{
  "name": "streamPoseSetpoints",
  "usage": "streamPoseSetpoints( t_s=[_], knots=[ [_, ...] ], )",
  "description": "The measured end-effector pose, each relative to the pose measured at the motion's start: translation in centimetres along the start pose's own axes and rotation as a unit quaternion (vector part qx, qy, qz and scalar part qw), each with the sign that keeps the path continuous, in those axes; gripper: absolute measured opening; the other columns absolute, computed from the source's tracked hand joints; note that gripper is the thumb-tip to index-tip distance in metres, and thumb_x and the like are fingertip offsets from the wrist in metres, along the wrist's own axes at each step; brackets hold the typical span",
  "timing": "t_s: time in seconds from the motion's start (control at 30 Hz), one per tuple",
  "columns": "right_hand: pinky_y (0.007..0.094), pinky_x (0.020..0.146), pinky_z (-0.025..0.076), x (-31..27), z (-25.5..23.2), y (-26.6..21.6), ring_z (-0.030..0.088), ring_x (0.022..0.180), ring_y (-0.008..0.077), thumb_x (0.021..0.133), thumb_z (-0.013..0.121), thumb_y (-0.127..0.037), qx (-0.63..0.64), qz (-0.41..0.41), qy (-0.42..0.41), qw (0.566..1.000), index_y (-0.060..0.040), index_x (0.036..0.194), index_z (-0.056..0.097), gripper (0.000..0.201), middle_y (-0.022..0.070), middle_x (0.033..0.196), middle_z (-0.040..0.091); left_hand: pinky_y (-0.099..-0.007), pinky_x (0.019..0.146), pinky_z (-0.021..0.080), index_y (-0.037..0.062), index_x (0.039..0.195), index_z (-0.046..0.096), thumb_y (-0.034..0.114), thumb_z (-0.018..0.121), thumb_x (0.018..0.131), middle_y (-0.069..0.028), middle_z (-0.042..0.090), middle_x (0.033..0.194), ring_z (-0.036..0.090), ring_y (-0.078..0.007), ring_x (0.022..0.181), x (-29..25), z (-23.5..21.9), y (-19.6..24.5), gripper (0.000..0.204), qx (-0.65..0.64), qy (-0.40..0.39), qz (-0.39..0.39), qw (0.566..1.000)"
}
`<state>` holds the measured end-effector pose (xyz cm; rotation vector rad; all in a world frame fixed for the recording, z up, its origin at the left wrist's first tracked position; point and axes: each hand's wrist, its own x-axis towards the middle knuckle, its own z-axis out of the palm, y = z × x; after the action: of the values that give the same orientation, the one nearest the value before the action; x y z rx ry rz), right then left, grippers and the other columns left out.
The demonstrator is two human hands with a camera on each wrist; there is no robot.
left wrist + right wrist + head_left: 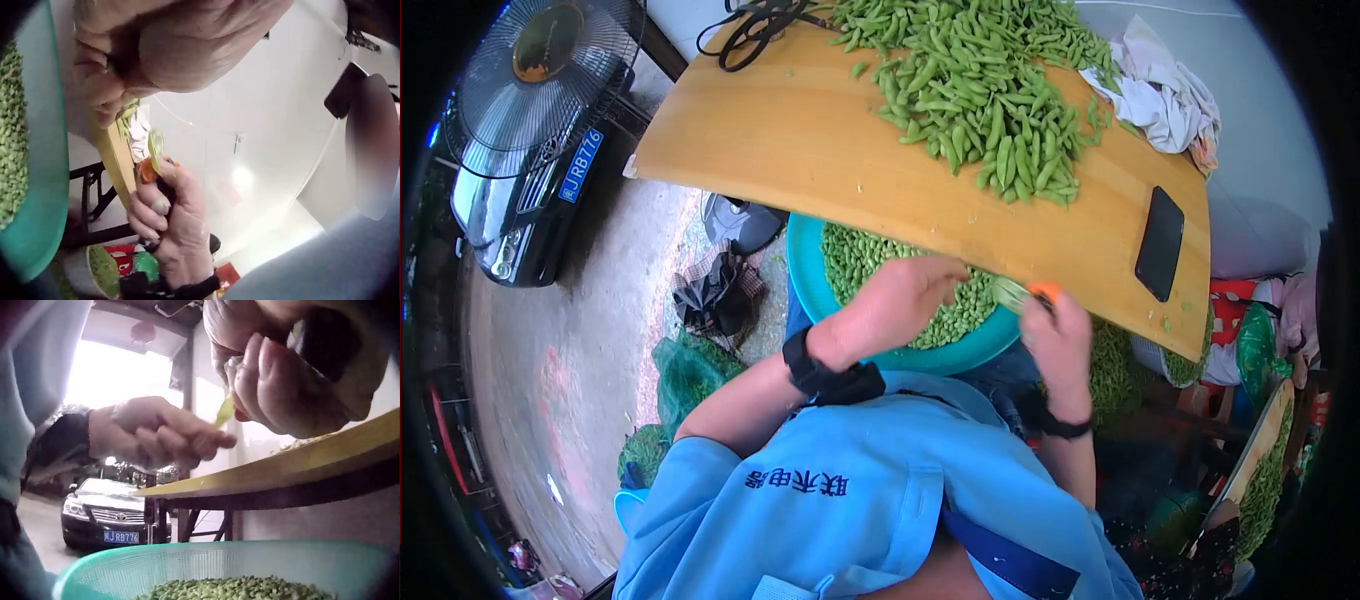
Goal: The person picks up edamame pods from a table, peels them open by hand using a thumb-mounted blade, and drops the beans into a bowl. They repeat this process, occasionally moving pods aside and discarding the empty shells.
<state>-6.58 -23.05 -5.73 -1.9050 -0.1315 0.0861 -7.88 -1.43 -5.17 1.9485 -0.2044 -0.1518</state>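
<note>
My right hand [1057,345] grips a green edamame pod [156,144] together with a small orange piece [1045,291] that has a dark part beside it; the kind is hidden by the fingers. The pod sticks out toward the left hand. Above the teal basin, my left hand [900,305] hangs with loosely curled fingers, apart from the pod in the head view, and nothing shows between them. Shelled green beans [860,255] fill the bottom of the basin [805,265], which stands under the table's near edge. A large heap of pods [990,100] lies on the wooden table [770,130].
A black phone [1160,243] lies on the table's right side, a white cloth [1160,85] at its far right corner. Black straps [755,35] lie at the far left corner. On the floor to the left are a green net bag [685,375] and a fan [545,60] before a parked car [510,225].
</note>
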Motion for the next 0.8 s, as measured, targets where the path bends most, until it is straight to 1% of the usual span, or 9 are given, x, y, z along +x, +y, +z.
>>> streamPoseSetpoints(
  t_s=[0.1, 0.17, 0.23, 0.27, 0.33, 0.5, 0.6, 0.73, 0.8],
  knots=[
    [0.0261, 0.052, 0.038, -2.1, -5.6, 0.4, 0.046, 0.056, 0.0104, 0.083, 0.060, -0.009, -0.167, 0.082, 0.000, 0.983, 0.0028, 0.088, 0.059, 0.013, 0.0058, 0.061, 0.051, -0.0331, 0.071, 0.049, 0.0004, 0.103, 0.061, 0.009, 0.054, 0.088, -0.0115, 0.064, 0.084, 0.062, -0.0252, 0.079, 0.5, -1.7, 1.0, 0.019, 0.093, -0.025, 0.163, 0.982],
    [0.0304, 0.053, 0.040, -3.7, -8.1, 2.8, 0.049, 0.055, 0.0170, 0.083, 0.062, -0.014, -0.252, 0.096, 0.005, 0.963, 0.0024, 0.089, 0.059, 0.018, 0.0123, 0.061, 0.053, -0.0351, 0.075, 0.049, 0.0016, 0.100, 0.062, 0.008, 0.050, 0.089, -0.0133, 0.063, 0.090, 0.060, -0.0300, 0.085, 1.9, -4.1, 1.2, 0.017, 0.128, -0.020, 0.123, 0.984],
    [0.0371, 0.057, 0.043, -5.2, -9.3, 5.2, 0.056, 0.059, 0.0288, 0.085, 0.059, -0.021, -0.348, 0.077, 0.039, 0.933, 0.0013, 0.100, 0.058, 0.027, 0.0185, 0.066, 0.058, -0.0365, 0.076, 0.048, 0.0025, 0.098, 0.062, 0.005, 0.048, 0.086, -0.0152, 0.063, 0.093, 0.060, -0.0328, 0.088, 4.5, -6.0, -0.3, 0.018, 0.301, 0.169, 0.145, 0.927],
    [0.0371, 0.057, 0.043, -5.7, -9.2, 6.0, 0.056, 0.059, 0.0288, 0.085, 0.059, -0.021, -0.347, 0.077, 0.041, 0.934, 0.0013, 0.100, 0.058, 0.027, 0.0185, 0.066, 0.058, -0.0377, 0.077, 0.048, 0.0026, 0.098, 0.062, 0.004, 0.049, 0.085, -0.0160, 0.062, 0.095, 0.059, -0.0342, 0.090, 6.4, -7.2, -0.7, 0.019, 0.292, 0.184, 0.104, 0.933],
    [0.0437, 0.062, 0.044, -6.2, -9.0, 7.3, 0.059, 0.069, 0.0393, 0.086, 0.055, -0.023, -0.368, 0.148, 0.040, 0.917, 0.0003, 0.112, 0.054, 0.034, 0.0240, 0.074, 0.060, -0.0389, 0.077, 0.047, 0.0027, 0.098, 0.062, 0.004, 0.049, 0.084, -0.0169, 0.062, 0.097, 0.058, -0.0356, 0.091, 9.2, -8.7, -1.6, 0.019, 0.284, 0.197, 0.064, 0.936],
    [0.0464, 0.065, 0.044, -5.4, -7.2, 7.4, 0.059, 0.074, 0.0417, 0.086, 0.050, -0.017, -0.381, 0.160, 0.005, 0.911, -0.0009, 0.112, 0.052, 0.030, 0.0255, 0.078, 0.060, -0.0415, 0.075, 0.047, 0.0053, 0.098, 0.062, 0.008, 0.054, 0.081, -0.0165, 0.061, 0.090, 0.058, -0.0352, 0.088, 10.9, -8.7, -2.8, 0.018, 0.437, 0.150, 0.066, 0.884],
    [0.0448, 0.063, 0.044, -4.8, -6.5, 6.3, 0.057, 0.069, 0.0410, 0.088, 0.048, -0.013, -0.293, 0.154, 0.036, 0.943, -0.0009, 0.111, 0.053, 0.026, 0.0256, 0.077, 0.058, -0.0411, 0.072, 0.048, 0.0069, 0.099, 0.062, 0.010, 0.056, 0.081, -0.0160, 0.060, 0.087, 0.058, -0.0359, 0.084, 10.5, -8.7, -3.4, 0.019, 0.436, 0.195, 0.104, 0.872],
    [0.0297, 0.051, 0.040, -3.9, -4.7, 3.3, 0.052, 0.056, 0.0195, 0.092, 0.045, -0.011, -0.100, 0.134, -0.045, 0.985, -0.0019, 0.114, 0.053, 0.025, 0.0127, 0.071, 0.056, -0.0364, 0.065, 0.050, 0.0022, 0.100, 0.059, 0.012, 0.056, 0.085, -0.0134, 0.061, 0.083, 0.061, -0.0286, 0.074, 10.1, -8.8, -1.3, 0.019, 0.440, 0.206, 0.073, 0.871],
    [0.0205, 0.046, 0.034, -3.1, -2.6, -0.1, 0.044, 0.052, 0.0066, 0.093, 0.044, -0.011, 0.111, 0.165, -0.080, 0.977, -0.0038, 0.121, 0.050, 0.029, 0.0049, 0.070, 0.055, -0.0291, 0.061, 0.051, -0.0020, 0.099, 0.058, 0.015, 0.055, 0.090, -0.0090, 0.061, 0.079, 0.061, -0.0181, 0.067, 8.0, -7.2, 1.2, 0.019, 0.058, 0.153, -0.060, 0.985]
  ],
)
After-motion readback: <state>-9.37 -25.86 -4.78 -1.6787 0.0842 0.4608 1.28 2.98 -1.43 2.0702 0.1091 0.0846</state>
